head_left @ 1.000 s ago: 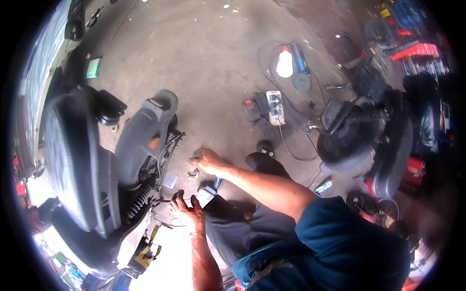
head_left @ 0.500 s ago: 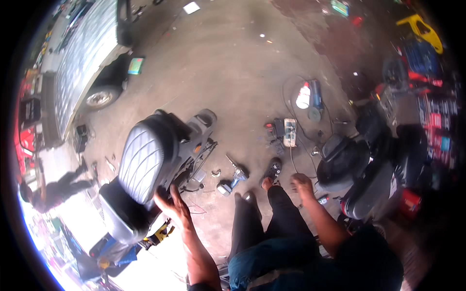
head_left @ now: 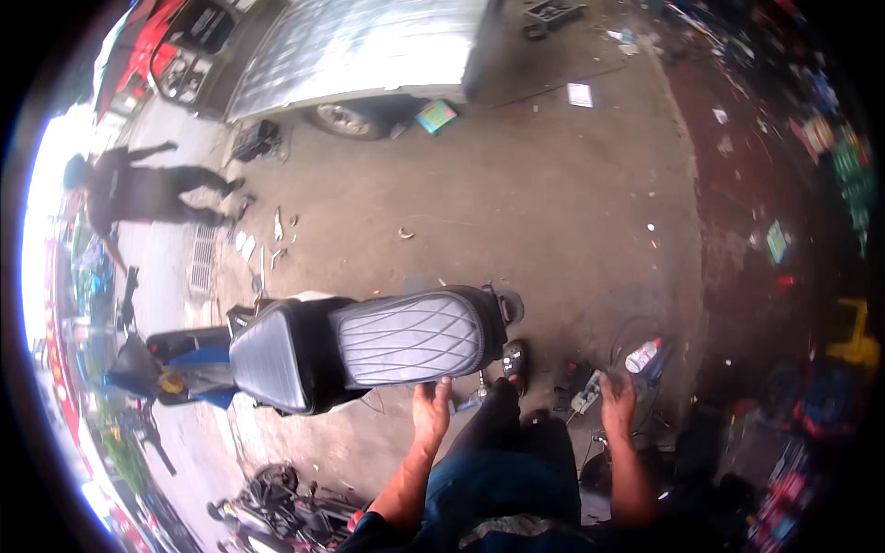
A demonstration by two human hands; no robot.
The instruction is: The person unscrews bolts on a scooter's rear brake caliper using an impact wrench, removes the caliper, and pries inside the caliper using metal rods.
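A scooter [head_left: 175, 364] lies crosswise in front of me, its long black seat topped with grey diamond stitching [head_left: 410, 336]. My left hand [head_left: 430, 415] touches the near edge of that seat, fingers apart, tips partly hidden by it. My right hand [head_left: 619, 401] hangs to the right in the air, fingers apart and slightly bent, holding nothing I can see, over a power strip [head_left: 585, 401]. Beside it lie a white bottle with a red cap [head_left: 641, 355] and a blue grinder. A drill [head_left: 470, 401] shows partly below the seat, near my shoe [head_left: 514, 364].
A person [head_left: 138, 194] walks on the left near a drain grate [head_left: 203, 263]. A silver truck bed [head_left: 359, 51] with a wheel [head_left: 346, 120] stands at the top. More vehicles [head_left: 277, 507] are at the lower left, and clutter [head_left: 820, 405] lines the right side.
The view has swung up and left, bringing the truck and walking person in. My left hand has risen to the seat edge; my right hand has moved from near the scooter out to the right.
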